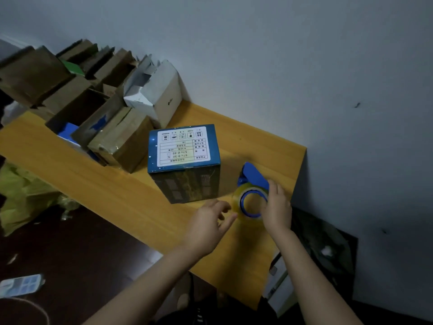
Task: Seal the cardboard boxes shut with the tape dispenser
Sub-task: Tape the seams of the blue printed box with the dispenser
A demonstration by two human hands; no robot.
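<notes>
A dark blue cardboard box with a white label on top stands closed on the yellow wooden table. Right of it sits a blue tape dispenser holding a roll of clear yellowish tape. My right hand grips the dispenser from its right side, fingers around the roll. My left hand hovers just left of the roll, fingers loosely spread, fingertips close to the tape edge; whether it touches the tape is unclear.
Several brown cardboard boxes and a white open box crowd the far left of the table against the wall. The table's right edge lies close to my right hand. Yellow bags lie on the floor at left.
</notes>
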